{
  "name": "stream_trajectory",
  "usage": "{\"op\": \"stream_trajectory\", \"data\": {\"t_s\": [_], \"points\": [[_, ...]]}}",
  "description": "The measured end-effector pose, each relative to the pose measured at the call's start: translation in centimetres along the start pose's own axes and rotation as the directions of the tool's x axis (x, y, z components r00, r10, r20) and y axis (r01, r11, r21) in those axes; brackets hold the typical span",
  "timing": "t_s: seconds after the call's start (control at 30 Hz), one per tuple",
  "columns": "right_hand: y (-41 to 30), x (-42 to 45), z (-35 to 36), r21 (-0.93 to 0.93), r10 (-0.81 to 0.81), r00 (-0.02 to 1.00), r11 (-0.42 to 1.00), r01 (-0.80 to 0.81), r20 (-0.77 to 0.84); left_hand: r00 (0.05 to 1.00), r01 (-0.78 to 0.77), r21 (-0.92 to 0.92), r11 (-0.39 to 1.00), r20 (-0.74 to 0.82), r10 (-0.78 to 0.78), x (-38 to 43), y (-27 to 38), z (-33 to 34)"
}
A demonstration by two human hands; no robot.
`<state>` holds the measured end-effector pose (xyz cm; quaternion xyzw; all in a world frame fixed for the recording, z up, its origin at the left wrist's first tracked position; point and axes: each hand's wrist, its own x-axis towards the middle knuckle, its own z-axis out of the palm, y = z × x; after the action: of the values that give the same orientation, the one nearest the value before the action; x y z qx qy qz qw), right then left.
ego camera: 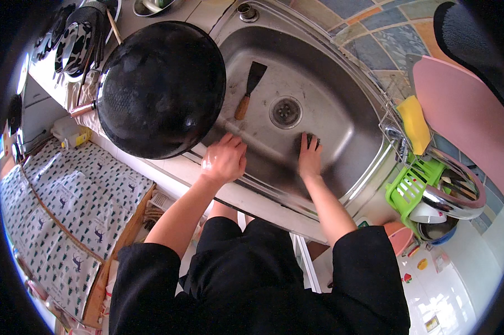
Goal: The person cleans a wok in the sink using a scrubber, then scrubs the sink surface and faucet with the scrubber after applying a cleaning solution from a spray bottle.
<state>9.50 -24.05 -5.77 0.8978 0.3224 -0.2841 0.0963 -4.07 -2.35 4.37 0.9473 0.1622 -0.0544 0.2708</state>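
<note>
In the stainless steel sink [252, 92], my right hand [310, 157] presses a small dark scouring pad [317, 143] against the basin's near side. Most of the pad is covered by my fingers. My left hand [224, 157] is over the sink's front rim with its fingers curled down, and wet shine shows on its back. Whether anything is inside it is hidden. Between the hands and the far wall lies a scraper [250, 88] with a wide dark blade and a wooden handle. The drain strainer [285, 112] is right of it.
A black wok [162, 90] rests upside down on the counter, overlapping the sink's left edge. A yellow sponge [414, 124] sits in a wire rack on the right, near a green plastic basket [415, 184]. A pink cutting board [461, 113] leans against the tiled wall.
</note>
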Motion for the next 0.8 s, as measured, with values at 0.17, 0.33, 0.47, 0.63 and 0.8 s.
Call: {"op": "stream_trajectory", "data": {"t_s": [0.17, 0.33, 0.47, 0.63, 0.8], "points": [[-0.6, 5.1, -4.3, 0.457, -0.061, 0.929, 0.858, 0.236, -0.365, 0.999, 0.033, -0.029, 0.999, 0.010, -0.033, -1.0, -0.6, -0.2], [-1.8, 11.9, -6.4, 0.374, 0.068, 0.766, 0.898, 0.232, -0.639, 0.999, 0.013, -0.019, 1.000, -0.038, -0.014, -0.5, -0.1, -0.2], [-6.3, 14.6, -4.5, 0.333, 0.088, 0.759, 0.926, 0.176, -0.646, 0.997, 0.045, -0.054, 0.998, 0.061, -0.041, -0.2, 0.3, -0.7], [-11.4, 13.4, -2.7, 0.056, -0.420, 0.697, 0.834, 0.549, -0.582, 0.999, 0.039, -0.027, 0.999, 0.029, -0.039, -0.7, -0.2, -0.2], [-2.9, 14.7, -4.8, 0.116, -0.117, 0.733, 0.959, 0.259, -0.670, 0.999, 0.018, -0.042, 0.999, 0.028, -0.017, -1.0, -0.5, 0.1]]}}
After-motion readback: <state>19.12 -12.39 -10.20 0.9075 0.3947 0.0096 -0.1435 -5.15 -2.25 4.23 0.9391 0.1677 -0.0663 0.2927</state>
